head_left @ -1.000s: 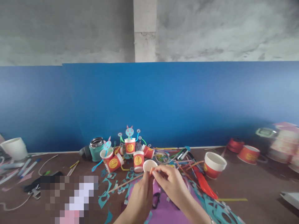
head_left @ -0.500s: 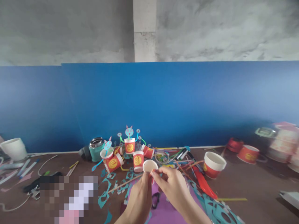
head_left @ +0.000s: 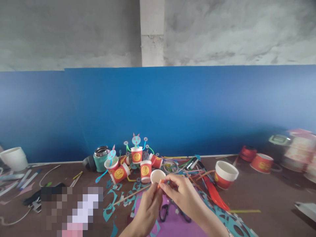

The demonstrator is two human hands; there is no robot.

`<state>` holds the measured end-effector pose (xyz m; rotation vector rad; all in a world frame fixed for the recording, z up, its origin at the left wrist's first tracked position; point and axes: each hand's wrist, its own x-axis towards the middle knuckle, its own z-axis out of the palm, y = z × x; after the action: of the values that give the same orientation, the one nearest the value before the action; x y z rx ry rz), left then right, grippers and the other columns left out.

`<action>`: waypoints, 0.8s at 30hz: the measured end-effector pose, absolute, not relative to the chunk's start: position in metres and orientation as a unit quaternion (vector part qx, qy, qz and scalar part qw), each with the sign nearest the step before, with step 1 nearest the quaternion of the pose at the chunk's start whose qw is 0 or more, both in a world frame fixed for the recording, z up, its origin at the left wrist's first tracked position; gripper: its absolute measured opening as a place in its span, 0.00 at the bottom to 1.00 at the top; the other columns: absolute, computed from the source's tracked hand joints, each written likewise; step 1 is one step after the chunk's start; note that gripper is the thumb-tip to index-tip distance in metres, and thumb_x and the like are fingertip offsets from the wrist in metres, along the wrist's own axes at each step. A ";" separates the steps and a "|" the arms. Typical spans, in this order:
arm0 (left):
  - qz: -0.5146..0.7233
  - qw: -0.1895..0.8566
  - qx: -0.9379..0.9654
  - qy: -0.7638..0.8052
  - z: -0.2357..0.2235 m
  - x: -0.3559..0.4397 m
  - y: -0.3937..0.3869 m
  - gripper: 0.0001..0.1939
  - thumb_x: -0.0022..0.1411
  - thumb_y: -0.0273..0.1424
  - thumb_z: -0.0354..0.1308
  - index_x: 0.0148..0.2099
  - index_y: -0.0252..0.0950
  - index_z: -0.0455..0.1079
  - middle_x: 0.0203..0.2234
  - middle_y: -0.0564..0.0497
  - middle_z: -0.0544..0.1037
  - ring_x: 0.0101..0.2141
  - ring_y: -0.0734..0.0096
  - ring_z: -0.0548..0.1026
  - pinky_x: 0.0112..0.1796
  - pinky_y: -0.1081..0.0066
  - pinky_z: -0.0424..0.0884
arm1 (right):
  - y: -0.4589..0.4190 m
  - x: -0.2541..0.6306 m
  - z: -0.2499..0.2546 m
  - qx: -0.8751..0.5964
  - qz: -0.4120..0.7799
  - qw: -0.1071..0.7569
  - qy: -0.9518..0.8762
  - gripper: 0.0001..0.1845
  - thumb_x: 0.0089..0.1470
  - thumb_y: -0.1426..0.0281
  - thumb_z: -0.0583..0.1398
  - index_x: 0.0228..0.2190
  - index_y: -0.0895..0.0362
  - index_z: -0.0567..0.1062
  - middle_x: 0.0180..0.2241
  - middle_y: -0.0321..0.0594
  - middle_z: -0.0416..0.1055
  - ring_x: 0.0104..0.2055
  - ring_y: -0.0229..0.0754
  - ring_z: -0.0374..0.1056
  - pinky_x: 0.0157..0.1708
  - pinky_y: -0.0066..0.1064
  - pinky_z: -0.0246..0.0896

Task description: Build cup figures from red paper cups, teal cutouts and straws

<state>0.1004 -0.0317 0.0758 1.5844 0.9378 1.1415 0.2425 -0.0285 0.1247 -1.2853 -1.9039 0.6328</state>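
A small orange piece (head_left: 161,181) is pinched between the fingertips of my left hand (head_left: 151,202) and my right hand (head_left: 179,191). Most of it is covered by the fingers, so its kind is unclear. Just behind the fingertips a white-lined paper cup (head_left: 157,174) opens toward me; whether a finger touches it is hidden. Below my hands, black-handled scissors (head_left: 164,212) lie on a purple sheet (head_left: 172,227). Beyond stand red paper cups (head_left: 146,170) with yellow emblems, one topped by a blue paper cat-like figure (head_left: 136,140) with straw arms.
Teal paper scraps (head_left: 110,205) lie to the left, and a cut-out teal sheet (head_left: 229,219) to the right. A teal flask (head_left: 100,161) stands at the back. Farther right are a stack of paper cups (head_left: 225,174) and a red plastic wrapper (head_left: 215,194). A blue partition (head_left: 158,108) closes the back.
Both hands stay together near the cup. My left hand has shifted slightly, more of the orange piece shows, and more of the scissors is uncovered.
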 end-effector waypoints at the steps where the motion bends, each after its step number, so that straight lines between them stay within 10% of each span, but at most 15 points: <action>1: 0.466 0.472 0.642 0.384 0.076 0.101 -0.032 0.21 0.63 0.49 0.44 0.31 0.36 0.60 0.18 0.59 0.58 0.20 0.78 0.54 0.22 0.76 0.53 | -0.028 0.243 0.125 -0.496 0.247 0.371 -0.746 0.12 0.55 0.62 0.56 0.31 0.55 0.77 0.22 0.34 0.73 0.23 0.36 0.66 0.24 0.24 0.54; 14: 0.461 0.544 0.585 0.386 0.070 0.104 -0.029 0.22 0.62 0.50 0.46 0.28 0.37 0.58 0.14 0.60 0.59 0.17 0.80 0.54 0.19 0.76 0.49 | -0.034 0.240 0.124 -0.473 -0.005 0.310 -0.824 0.16 0.61 0.71 0.51 0.47 0.50 0.72 0.30 0.39 0.75 0.34 0.44 0.67 0.40 0.35 0.55; 24: 0.448 0.375 0.679 0.445 0.072 0.097 -0.024 0.17 0.66 0.38 0.43 0.26 0.37 0.59 0.18 0.56 0.63 0.22 0.75 0.62 0.25 0.75 0.55 | -0.032 0.238 0.118 -0.514 0.012 0.309 -0.800 0.12 0.58 0.70 0.54 0.41 0.52 0.74 0.31 0.40 0.74 0.35 0.45 0.67 0.37 0.33 0.56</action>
<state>0.0966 -0.0235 0.0719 1.7378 1.1395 1.1464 0.2377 -0.0321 0.1176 -1.3572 -2.1145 0.0327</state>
